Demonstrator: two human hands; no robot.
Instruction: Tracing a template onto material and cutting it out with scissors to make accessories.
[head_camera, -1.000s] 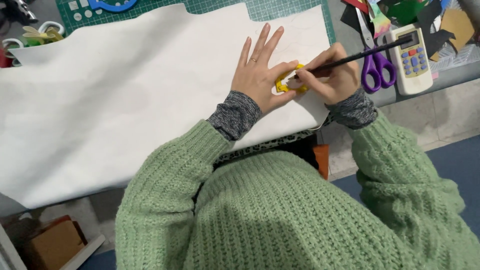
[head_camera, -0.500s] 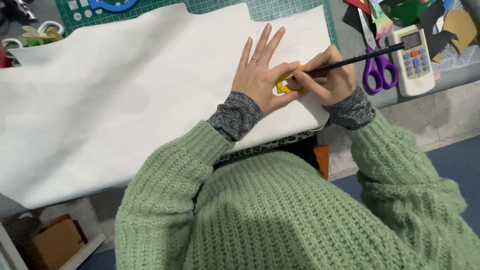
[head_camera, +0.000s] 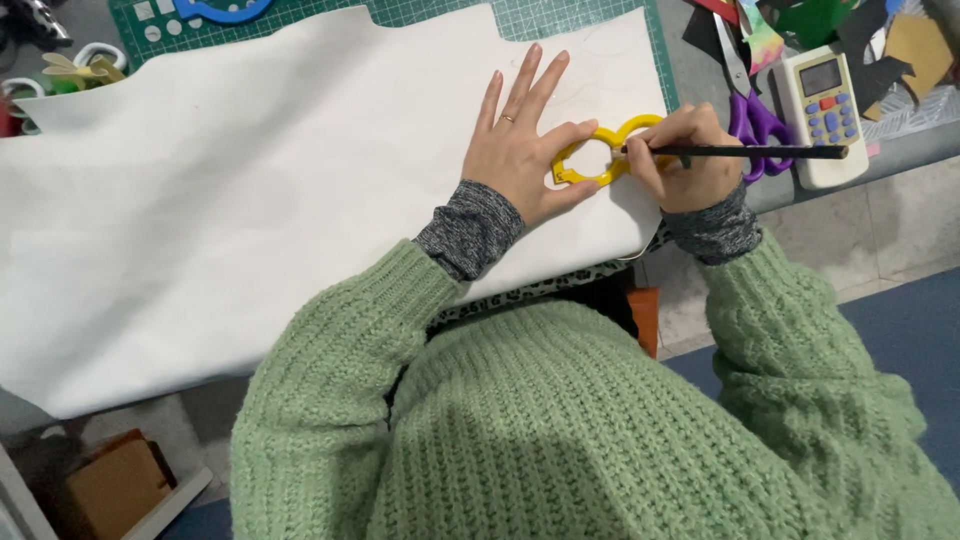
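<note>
Two hands: flat-open left hand (head_camera: 520, 150) pins yellow stencil (head_camera: 600, 150); right hand (head_camera: 685, 160), just beside, grips pencil (head_camera: 760, 152).

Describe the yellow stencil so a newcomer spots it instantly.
Start from the big white sheet that covers most of the green cutting mat. Near its right edge, the left hand presses the stencil flat while the right hand runs a black pencil along it. It is the only yellow thing on the sheet, a curvy open outline.
</note>
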